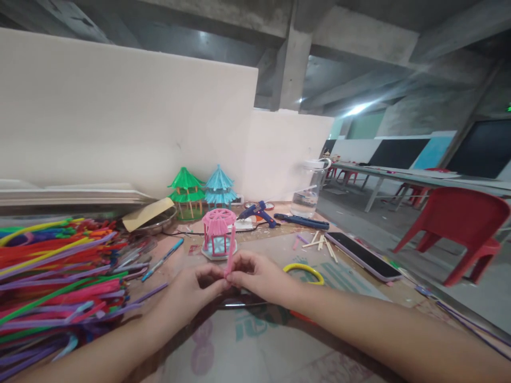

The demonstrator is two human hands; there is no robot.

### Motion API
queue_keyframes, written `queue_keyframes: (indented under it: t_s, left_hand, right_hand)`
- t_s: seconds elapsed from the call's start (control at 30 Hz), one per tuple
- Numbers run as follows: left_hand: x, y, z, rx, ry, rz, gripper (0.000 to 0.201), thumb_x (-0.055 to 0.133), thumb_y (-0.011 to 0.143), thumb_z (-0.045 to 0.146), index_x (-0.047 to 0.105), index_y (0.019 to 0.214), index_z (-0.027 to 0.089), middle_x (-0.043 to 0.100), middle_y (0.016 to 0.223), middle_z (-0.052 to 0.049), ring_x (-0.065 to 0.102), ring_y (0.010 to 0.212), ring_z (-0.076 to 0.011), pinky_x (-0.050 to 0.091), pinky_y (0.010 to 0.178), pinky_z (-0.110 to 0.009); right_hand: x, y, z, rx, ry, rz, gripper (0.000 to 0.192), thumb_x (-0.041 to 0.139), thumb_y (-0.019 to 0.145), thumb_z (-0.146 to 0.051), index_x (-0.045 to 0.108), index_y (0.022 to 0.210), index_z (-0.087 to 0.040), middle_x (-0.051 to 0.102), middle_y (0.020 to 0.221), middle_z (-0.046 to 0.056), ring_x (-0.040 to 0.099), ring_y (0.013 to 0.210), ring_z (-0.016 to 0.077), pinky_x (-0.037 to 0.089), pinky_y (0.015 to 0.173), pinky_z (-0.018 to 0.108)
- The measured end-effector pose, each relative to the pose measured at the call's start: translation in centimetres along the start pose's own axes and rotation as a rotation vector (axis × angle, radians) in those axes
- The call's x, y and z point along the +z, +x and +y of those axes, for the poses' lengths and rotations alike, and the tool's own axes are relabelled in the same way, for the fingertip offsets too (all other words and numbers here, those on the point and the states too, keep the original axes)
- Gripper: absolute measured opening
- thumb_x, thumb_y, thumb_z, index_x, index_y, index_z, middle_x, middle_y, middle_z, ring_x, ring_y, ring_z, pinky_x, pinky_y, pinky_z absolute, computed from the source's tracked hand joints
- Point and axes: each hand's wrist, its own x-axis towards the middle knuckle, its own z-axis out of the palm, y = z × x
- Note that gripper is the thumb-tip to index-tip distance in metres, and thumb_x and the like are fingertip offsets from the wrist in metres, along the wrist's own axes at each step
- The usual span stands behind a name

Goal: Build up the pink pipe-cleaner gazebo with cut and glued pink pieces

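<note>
Cluttered table point(160, 246); hands point(256, 275) pinch pink pipe cleaner point(231, 248).

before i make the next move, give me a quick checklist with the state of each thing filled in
1. Pink strip gripped: ok, left hand and right hand pinch near its lower end.
2. Pink model upright: ok, it stands just beyond the hands.
3. Glue gun apart from the hands: ok, it lies farther back.
4. Glue gun hot: cannot tell.
5. Yellow loop clear of the right forearm: not ok, the forearm partly covers it.
</note>
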Motion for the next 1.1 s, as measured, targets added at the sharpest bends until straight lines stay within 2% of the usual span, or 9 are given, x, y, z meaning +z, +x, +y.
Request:
queue_keyframes:
  t_s: [0.13, 0.43, 0.6, 0.83, 0.93, 1.1]
  left_hand:
    - [0.1, -0.1, 0.0, -0.008, -0.017, -0.027, 0.021, 0.056, 0.076, 0.035, 0.067, 0.076, 0.018, 0.073, 0.076, -0.002, 0.066, 0.071, -0.0173, 0.051, 0.063, -0.023]
    - [-0.1, 0.0, -0.3, 0.017, -0.032, -0.072, 0.024, 0.053, 0.079, 0.038, 0.065, 0.073, 0.017, 0.069, 0.072, -0.001, 0.061, 0.066, -0.0146, 0.048, 0.063, -0.023]
    - [-0.2, 0.0, -0.7, 0.01, -0.021, -0.086, 0.034, 0.049, 0.084, 0.044, 0.065, 0.074, 0.016, 0.064, 0.066, 0.0, 0.053, 0.057, -0.0116, 0.041, 0.053, -0.021]
    - [-0.1, -0.1, -0.6, -0.039, -0.043, -0.076, 0.037, 0.051, 0.082, 0.049, 0.064, 0.074, 0.016, 0.059, 0.059, 0.001, 0.045, 0.046, -0.0094, 0.032, 0.043, -0.02]
    - [-0.2, 0.0, -0.9, -0.033, -0.034, -0.106, 0.037, 0.05, 0.084, 0.048, 0.065, 0.074, 0.016, 0.06, 0.062, 0.001, 0.048, 0.051, -0.0104, 0.034, 0.046, -0.02]
    - [-0.3, 0.2, -1.0, -0.012, -0.042, -0.148, 0.027, 0.054, 0.083, 0.04, 0.067, 0.078, 0.017, 0.068, 0.074, 0.0, 0.057, 0.065, -0.0125, 0.043, 0.06, -0.021]
  right_hand:
    - [0.0, -0.1, -0.2, -0.017, -0.003, -0.024, 0.011, 0.061, 0.073, -0.024, 0.054, 0.077, -0.018, 0.062, 0.068, -0.003, 0.058, 0.063, 0.0104, 0.045, 0.065, 0.024]
    - [-0.2, -0.1, -0.1, -0.038, -0.087, -0.001, 0.014, 0.057, 0.078, -0.029, 0.05, 0.075, -0.018, 0.057, 0.062, -0.004, 0.052, 0.057, 0.009, 0.04, 0.056, 0.021]
    - [-0.4, -0.1, 0.0, -0.063, -0.154, 0.014, 0.02, 0.058, 0.079, -0.035, 0.049, 0.074, -0.018, 0.054, 0.063, -0.003, 0.049, 0.059, 0.0096, 0.039, 0.056, 0.022]
    - [-0.5, -0.2, 0.3, -0.058, -0.16, 0.008, 0.018, 0.056, 0.079, -0.034, 0.048, 0.075, -0.018, 0.054, 0.062, -0.003, 0.047, 0.054, 0.0088, 0.037, 0.051, 0.021]
    - [-0.5, -0.2, 0.3, -0.054, -0.149, 0.0, 0.017, 0.056, 0.079, -0.033, 0.048, 0.076, -0.019, 0.056, 0.063, -0.003, 0.047, 0.054, 0.0084, 0.038, 0.052, 0.021]
    - [-0.4, -0.2, 0.3, -0.079, -0.121, -0.035, 0.015, 0.056, 0.08, -0.031, 0.047, 0.078, -0.019, 0.059, 0.064, -0.003, 0.049, 0.056, 0.0088, 0.038, 0.054, 0.021]
